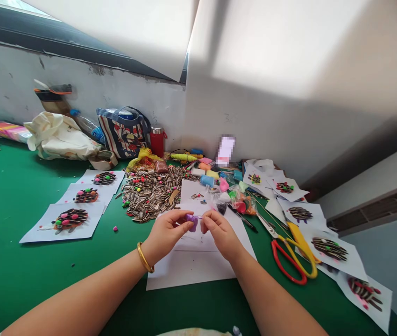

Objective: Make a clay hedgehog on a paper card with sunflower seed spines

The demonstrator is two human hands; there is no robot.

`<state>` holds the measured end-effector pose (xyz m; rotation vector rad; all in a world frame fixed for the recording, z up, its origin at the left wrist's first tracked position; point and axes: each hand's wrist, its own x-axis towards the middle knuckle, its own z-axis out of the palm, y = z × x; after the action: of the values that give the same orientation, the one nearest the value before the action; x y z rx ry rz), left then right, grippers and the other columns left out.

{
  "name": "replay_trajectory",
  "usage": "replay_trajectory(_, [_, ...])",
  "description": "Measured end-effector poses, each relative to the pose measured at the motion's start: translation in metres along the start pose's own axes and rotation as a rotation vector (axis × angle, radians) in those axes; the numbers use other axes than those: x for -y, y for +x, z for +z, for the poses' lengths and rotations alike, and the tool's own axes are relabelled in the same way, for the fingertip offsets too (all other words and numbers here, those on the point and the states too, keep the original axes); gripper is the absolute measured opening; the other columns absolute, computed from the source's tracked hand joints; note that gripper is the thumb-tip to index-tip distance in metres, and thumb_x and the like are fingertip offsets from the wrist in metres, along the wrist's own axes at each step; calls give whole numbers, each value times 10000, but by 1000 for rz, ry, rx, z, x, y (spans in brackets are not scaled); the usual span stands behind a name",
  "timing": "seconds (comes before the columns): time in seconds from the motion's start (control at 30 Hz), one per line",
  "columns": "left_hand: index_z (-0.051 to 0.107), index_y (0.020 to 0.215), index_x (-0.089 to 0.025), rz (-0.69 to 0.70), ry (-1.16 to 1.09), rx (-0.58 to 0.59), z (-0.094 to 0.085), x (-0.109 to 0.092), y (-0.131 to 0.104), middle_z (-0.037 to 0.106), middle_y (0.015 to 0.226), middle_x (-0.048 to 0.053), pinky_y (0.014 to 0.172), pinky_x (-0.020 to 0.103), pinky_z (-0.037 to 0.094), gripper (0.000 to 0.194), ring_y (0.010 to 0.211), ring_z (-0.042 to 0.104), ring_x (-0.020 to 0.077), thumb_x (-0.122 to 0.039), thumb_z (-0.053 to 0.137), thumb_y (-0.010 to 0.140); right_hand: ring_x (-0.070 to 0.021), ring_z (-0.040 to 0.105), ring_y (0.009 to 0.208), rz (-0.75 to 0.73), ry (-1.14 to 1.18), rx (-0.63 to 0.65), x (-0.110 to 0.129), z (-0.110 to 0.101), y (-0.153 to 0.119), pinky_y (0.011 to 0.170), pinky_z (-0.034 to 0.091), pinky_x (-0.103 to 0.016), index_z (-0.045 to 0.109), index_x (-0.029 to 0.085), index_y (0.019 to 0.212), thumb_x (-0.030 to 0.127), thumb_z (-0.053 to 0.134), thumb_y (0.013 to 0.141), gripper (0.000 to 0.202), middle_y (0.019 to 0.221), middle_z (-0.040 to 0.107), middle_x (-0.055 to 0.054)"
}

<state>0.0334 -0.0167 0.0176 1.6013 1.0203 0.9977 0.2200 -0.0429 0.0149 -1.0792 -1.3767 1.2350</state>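
Bare forearms point(89, 291) flank white paper point(191, 270); above it, left hand point(163, 234) pinches purple clay point(193, 221), right hand point(223, 234) has fingertips together at its right edge; green surface point(116, 259) separates paper from leftward seed pictures point(68, 220)

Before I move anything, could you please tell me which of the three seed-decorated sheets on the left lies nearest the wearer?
The front sheet: its seed cluster has a white strand at its left, unlike the other two.

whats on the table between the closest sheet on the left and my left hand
A small pink lump lies on the green tabletop between that sheet and your left hand, as the head view shows.
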Motion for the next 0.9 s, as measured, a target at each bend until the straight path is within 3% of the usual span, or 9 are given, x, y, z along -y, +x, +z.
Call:
replay_trajectory(0.27, [735,1046,-232,187,222,75,2,-1,-4,701,915,46,766,303,529,217,836,647,175,-279,664,845,-138,489,684,1,-109,54,-4,3,0,626,393,-263,534,211,782,421,588,887,242,726,553,15])
replay_trajectory(0.37, [735,1046,-229,182,198,90,3,-1,-5,709,915,45,788,312,534,216,844,653,179,-278,657,850,-145,503,691,-13,-126,57,-3,3,0,624,399,-268,539,209,773,446,589,884,267,731,573,4])
replay_trajectory(0.63, [734,1003,-188,59,-13,-58,1,-4,0,729,925,57,692,294,577,229,797,682,184,-271,679,797,-150,479,648,-44,-132,-67,0,-2,1,613,405,-281,495,220,755,561,532,892,370,673,515,13])
replay_trajectory(0.9, [730,1024,-190,133,62,-56,0,-1,-1,704,939,67,746,305,563,224,836,665,183,-279,664,829,-157,519,711,-73,-101,-57,-2,-1,2,687,426,-295,560,207,812,542,436,952,384,720,550,-4])
